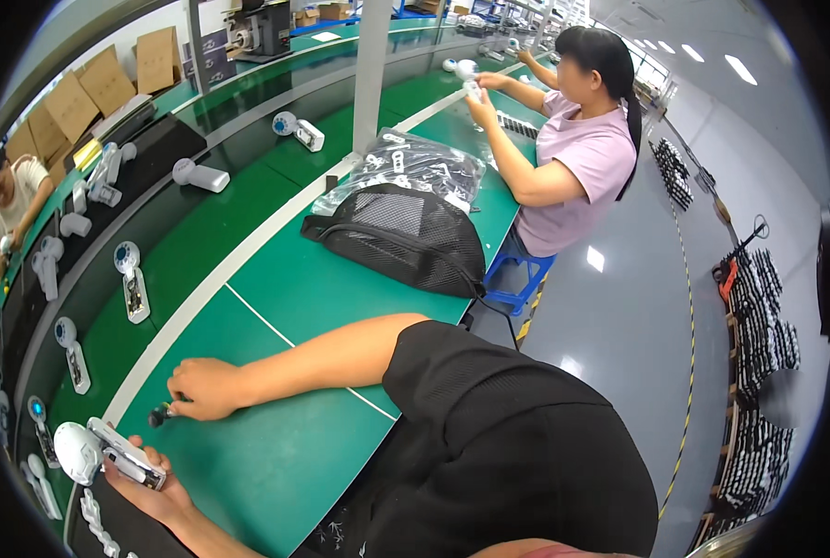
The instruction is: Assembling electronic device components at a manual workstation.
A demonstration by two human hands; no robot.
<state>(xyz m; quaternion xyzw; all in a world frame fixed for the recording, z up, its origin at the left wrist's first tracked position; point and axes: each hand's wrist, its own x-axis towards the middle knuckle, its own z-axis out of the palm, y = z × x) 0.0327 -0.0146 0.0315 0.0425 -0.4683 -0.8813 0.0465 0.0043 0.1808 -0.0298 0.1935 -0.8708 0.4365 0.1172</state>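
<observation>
In my left hand, at the lower left, is a white device with a round head and a rectangular body. The body's side is open and shows dark inner parts. Just beyond it, my right hand is closed over the green worktop. Its fingers grip a small black tool with a rounded end, whose exact kind I cannot make out. The tool is apart from the device.
Beside the worktop runs a green conveyor carrying several white devices. A black mesh bag and a clear plastic bag of parts lie near a white post. A co-worker sits beyond on a blue stool.
</observation>
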